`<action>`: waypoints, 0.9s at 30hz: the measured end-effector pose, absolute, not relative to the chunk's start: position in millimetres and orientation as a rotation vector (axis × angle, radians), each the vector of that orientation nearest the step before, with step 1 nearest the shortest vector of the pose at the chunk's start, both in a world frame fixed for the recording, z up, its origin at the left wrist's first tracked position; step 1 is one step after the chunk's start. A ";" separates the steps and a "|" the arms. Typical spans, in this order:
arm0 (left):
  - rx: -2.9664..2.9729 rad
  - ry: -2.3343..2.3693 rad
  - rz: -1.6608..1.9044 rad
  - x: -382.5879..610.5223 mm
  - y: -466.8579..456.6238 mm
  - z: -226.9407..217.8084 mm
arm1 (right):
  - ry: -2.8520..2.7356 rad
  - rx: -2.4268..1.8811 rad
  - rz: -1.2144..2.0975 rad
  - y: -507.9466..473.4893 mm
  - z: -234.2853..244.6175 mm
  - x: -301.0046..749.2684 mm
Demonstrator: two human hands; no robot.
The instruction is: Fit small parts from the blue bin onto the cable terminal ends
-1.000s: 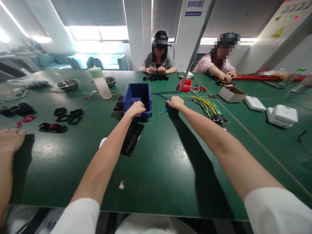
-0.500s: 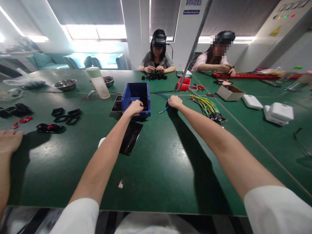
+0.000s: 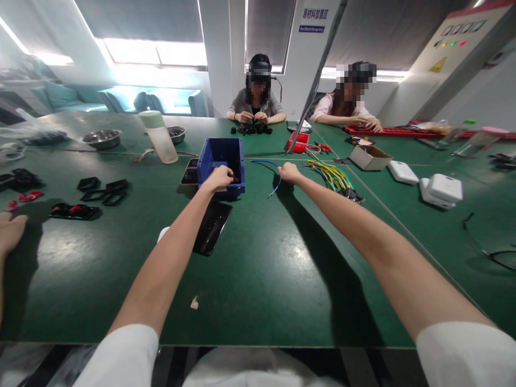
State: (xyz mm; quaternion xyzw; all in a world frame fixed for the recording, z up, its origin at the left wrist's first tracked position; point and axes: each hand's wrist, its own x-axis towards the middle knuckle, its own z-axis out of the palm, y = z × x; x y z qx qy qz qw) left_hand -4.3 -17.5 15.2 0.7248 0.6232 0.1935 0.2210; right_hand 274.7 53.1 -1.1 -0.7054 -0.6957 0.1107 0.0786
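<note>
My left hand (image 3: 219,178) is stretched far out and rests on the near rim of a blue plastic bin (image 3: 221,156), fingers curled over the edge and into it. What the fingers hold, if anything, is hidden. My right hand (image 3: 289,171) is closed on a blue wire (image 3: 271,172) that curves across the green table (image 3: 258,269). A bundle of yellow, green and blue wires (image 3: 332,177) lies just right of that hand.
A black phone-like slab (image 3: 212,227) lies below the bin. A translucent bottle (image 3: 158,136), metal bowls (image 3: 101,138) and black plastic parts (image 3: 102,191) sit left. White boxes (image 3: 439,190), a cardboard box (image 3: 368,157) and a red tray (image 3: 299,141) are right. Two people work opposite; another person's hand (image 3: 10,232) lies far left.
Both hands stay at the bin and the blue wire; the wire's loose end has shifted slightly. The view has tilted a little. The other person's hand at far left has slid outward.
</note>
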 end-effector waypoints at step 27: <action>2.067 1.889 0.614 -4.9 -15.3 14.7 | -1.736 -1.773 0.581 -43.4 32.2 331.2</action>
